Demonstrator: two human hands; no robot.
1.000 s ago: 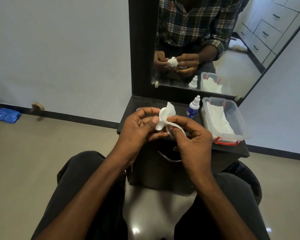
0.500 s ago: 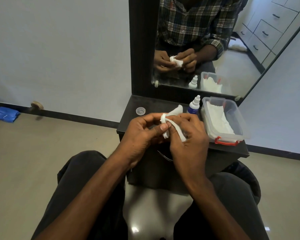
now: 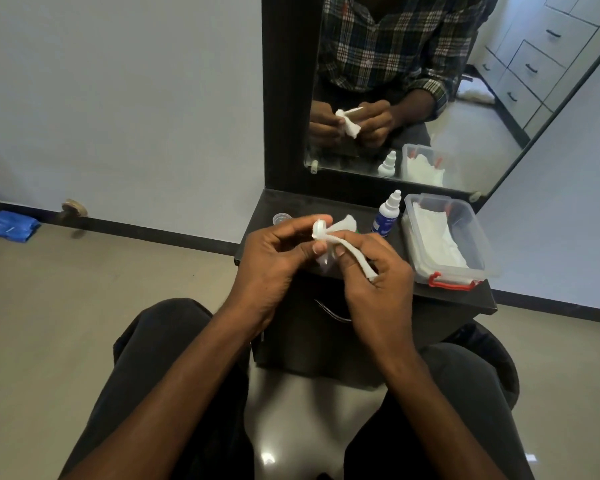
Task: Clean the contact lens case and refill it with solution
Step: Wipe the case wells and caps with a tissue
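1. Twisting a white tissue (image 3: 352,252) since a half-second earlier, the right hand (image 3: 371,271) now trails a longer rolled tail across its closed fingers, and both hands have drifted slightly left.
2. The left hand (image 3: 278,258) pinches the lens case (image 3: 318,229), apparently a small white piece, between thumb and forefinger, just above the right hand's thumb.
3. The solution bottle (image 3: 387,216) stands on the dark worktop (image 3: 465,303), beside a clear tub (image 3: 465,258).
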